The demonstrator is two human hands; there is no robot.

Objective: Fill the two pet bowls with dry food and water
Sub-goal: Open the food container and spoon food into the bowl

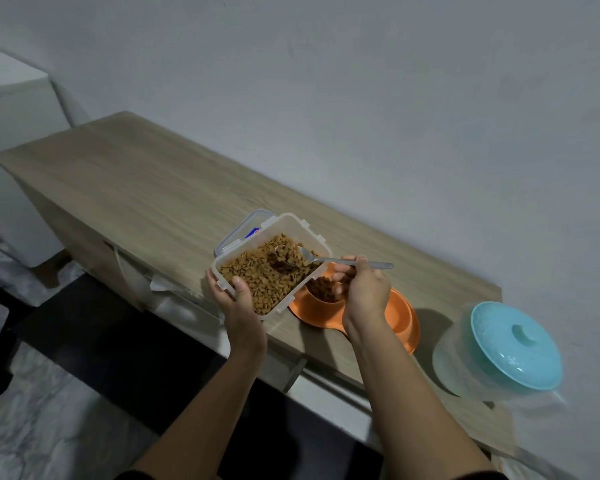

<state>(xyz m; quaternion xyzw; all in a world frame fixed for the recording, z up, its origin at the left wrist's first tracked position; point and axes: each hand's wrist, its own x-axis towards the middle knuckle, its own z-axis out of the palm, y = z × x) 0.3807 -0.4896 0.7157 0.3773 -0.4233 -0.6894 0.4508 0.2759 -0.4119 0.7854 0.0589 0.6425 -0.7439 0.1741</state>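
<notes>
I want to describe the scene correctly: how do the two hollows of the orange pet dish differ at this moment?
The left hollow of the orange pet dish holds brown dry food, while the right hollow shows only bare orange plastic, with no food. The left hollow is partly hidden behind the food container and the right hand; the right hollow is hidden only by the wrist. Both belong to one orange dish on the wooden top.
</notes>
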